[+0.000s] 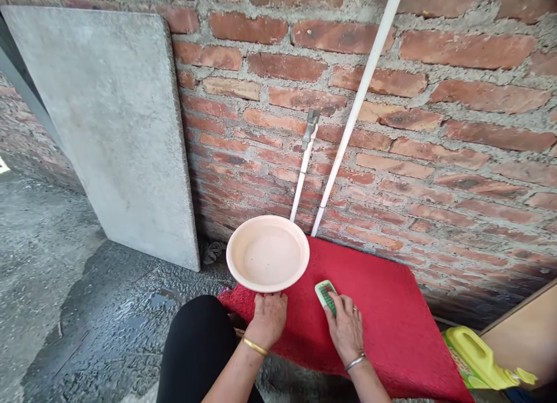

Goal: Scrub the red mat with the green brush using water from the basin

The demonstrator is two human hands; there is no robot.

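A red textured mat covers the low surface in front of me. My right hand grips a light green scrub brush whose dark green bristles show from above. Just left of it stands a pale pink plastic basin with a few dark specks on its bottom. My left hand lies on the mat at the basin's near side, fingers stretched toward the rim; the rim partly hides the fingertips, so contact with the basin is unclear.
Behind the mat rises a brick wall with a white pipe and a tap. A grey slab leans at left above wet concrete floor. A yellow detergent jug stands at right.
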